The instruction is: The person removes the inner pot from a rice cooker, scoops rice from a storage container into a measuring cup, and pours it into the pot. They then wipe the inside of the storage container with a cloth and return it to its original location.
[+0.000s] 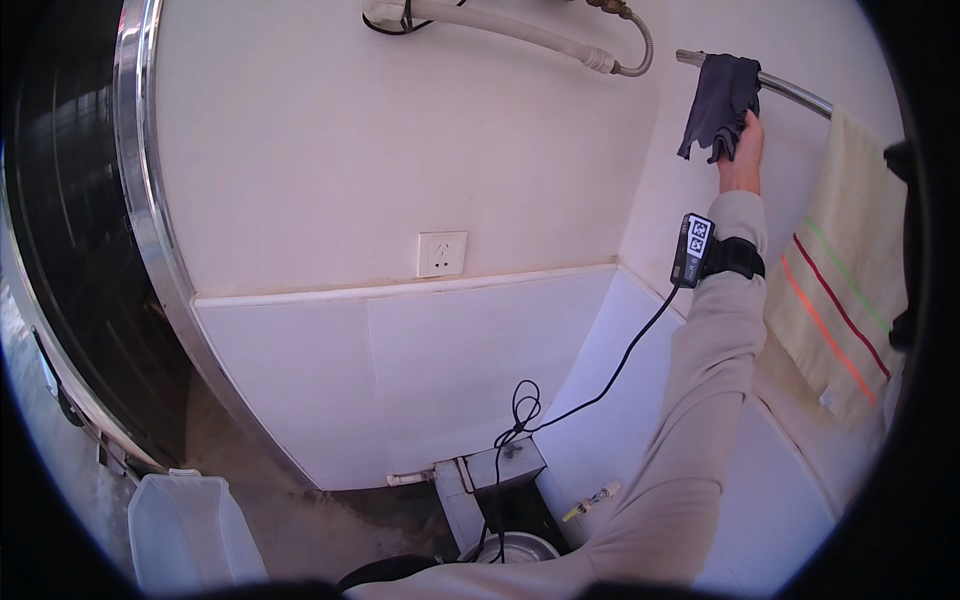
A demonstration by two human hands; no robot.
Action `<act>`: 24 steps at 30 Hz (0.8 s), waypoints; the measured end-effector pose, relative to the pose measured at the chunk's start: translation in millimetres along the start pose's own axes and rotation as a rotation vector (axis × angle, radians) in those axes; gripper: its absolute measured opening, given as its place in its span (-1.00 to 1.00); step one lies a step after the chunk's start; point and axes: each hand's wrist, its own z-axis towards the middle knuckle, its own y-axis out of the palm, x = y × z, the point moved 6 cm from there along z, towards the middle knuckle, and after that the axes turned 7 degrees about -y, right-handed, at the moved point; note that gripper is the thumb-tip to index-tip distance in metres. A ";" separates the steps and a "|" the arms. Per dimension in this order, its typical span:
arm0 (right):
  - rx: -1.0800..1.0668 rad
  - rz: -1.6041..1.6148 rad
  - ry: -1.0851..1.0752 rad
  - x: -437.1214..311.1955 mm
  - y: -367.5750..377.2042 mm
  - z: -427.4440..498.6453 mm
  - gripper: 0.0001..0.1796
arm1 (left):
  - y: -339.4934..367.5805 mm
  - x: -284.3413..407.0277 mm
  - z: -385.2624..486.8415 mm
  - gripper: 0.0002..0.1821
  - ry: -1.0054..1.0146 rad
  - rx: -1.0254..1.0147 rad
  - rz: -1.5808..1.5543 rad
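Observation:
My right hand (742,154) is raised at the upper right with its fingers on a dark grey cloth (721,94). That cloth hangs folded over a metal towel rail (796,93) on the wall, and its lower edge is ragged. Part of the fingers is hidden behind the fabric. On my right forearm a black strap holds a small device (691,251) bearing printed codes, with a black cable (630,352) running down from it. A cream towel (832,300) with coloured stripes hangs farther right on the same rail. My left hand is out of view.
A wall socket (442,254) sits above the tiled lower wall. Below are a yellow-handled tap (592,501), a metal basin (517,546) and a translucent plastic bin (187,529). A pale pipe (510,31) crosses the upper wall. At left stands a metal door frame (142,150).

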 end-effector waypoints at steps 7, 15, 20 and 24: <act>-0.047 -0.178 0.064 -37.3 56.0 -3.2 -0.68 | -11.5 -2.4 -138.7 -0.71 0.054 -0.092 -0.478; -0.509 -0.954 -0.168 -262.7 34.9 9.1 -0.51 | 257.0 260.3 -346.1 -0.67 0.262 -0.925 -0.708; -0.954 -0.940 0.188 -139.3 70.9 -46.6 -0.61 | 281.2 299.9 -432.5 -0.60 0.373 -0.992 -0.740; -1.361 -1.055 -0.316 -20.3 148.2 -125.7 -0.60 | 321.5 309.0 -414.0 -0.61 0.450 -0.978 -0.730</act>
